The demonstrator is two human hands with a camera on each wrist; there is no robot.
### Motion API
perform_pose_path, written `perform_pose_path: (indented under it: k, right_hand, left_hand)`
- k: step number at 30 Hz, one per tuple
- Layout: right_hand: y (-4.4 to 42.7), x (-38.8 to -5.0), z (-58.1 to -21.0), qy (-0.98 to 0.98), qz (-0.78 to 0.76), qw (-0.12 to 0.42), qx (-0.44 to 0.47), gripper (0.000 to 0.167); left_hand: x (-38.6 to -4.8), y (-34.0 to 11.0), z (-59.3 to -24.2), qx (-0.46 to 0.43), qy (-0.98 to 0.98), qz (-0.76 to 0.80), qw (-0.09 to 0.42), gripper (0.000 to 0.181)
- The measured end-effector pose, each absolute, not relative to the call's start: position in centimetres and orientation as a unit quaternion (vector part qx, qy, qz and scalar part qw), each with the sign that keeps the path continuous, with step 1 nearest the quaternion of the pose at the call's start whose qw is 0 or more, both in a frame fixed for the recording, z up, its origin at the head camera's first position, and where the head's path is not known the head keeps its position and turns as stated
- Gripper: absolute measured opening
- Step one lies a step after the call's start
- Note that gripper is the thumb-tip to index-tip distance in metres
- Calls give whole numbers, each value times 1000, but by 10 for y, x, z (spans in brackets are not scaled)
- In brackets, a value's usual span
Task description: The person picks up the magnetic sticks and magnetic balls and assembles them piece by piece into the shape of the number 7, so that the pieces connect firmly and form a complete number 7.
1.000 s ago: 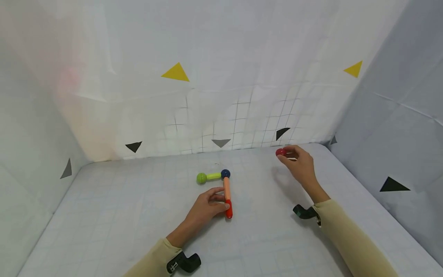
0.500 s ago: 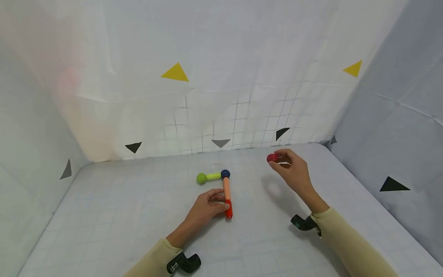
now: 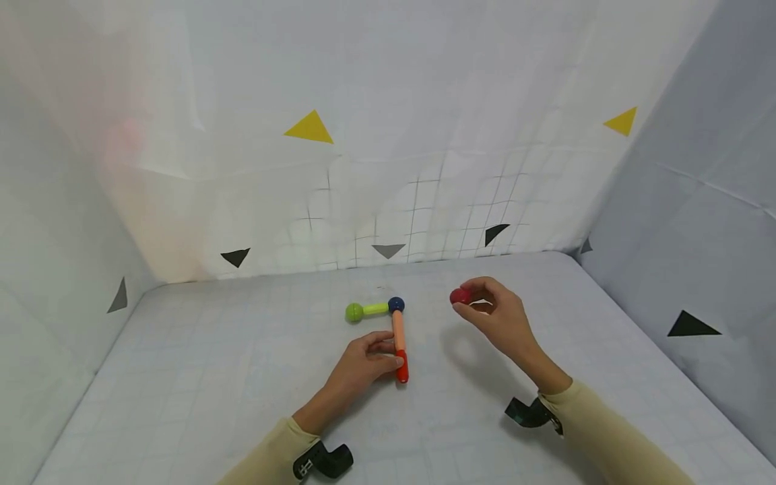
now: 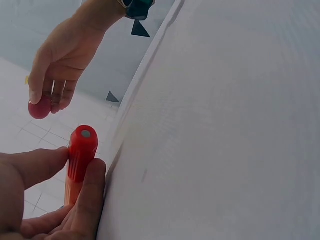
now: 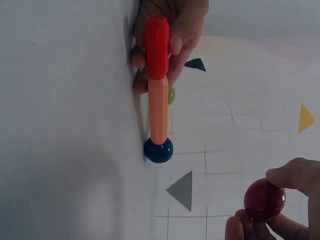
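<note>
My left hand (image 3: 358,367) pinches a red ribbed magnetic rod (image 3: 403,372) between thumb and fingers. A grey metal disc shows in its near end in the left wrist view. The red rod joins end to end with a peach rod (image 3: 398,330), which meets a dark blue ball (image 3: 396,305). From that ball a lime rod (image 3: 376,308) runs left to a lime ball (image 3: 354,312). To the right, my right hand (image 3: 500,323) holds a glossy red ball (image 5: 265,199) in its fingertips, above the table and apart from the joined pieces.
A white table (image 3: 242,377) with faint grid lines lies under everything. White sheeting (image 3: 242,202) stands behind and at both sides, marked with black, grey and yellow triangles. Each wrist wears a dark camera mount (image 3: 327,461).
My right hand has carried the red ball left and nearer to me, closer to the joined rods. The left hand and the pieces by it keep their place.
</note>
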State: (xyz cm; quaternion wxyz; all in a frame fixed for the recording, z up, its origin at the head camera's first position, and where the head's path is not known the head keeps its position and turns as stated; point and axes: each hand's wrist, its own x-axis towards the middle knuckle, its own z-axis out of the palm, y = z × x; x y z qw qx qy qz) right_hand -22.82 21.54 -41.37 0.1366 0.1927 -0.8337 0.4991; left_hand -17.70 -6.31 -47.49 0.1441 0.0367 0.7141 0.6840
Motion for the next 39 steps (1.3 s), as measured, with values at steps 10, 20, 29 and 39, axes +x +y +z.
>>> perform_pose_path:
  k: [10, 20, 29, 39]
  right_hand:
    - [199, -207, -421, -827, 500, 107, 236, 34]
    - [179, -190, -434, -819, 498, 72, 274, 33]
    - [168, -171, -441, -810, 513, 9, 285, 34]
    - [166, -157, -455, -793, 516, -16, 324, 31]
  left_hand:
    - [-175, -61, -474, 47, 710, 687, 146, 57]
    - [-176, -64, -477, 57, 711, 687, 141, 55]
    - [-175, -66, -476, 58, 711, 687, 138, 55]
    - [-175, -67, -478, 72, 717, 681, 126, 53]
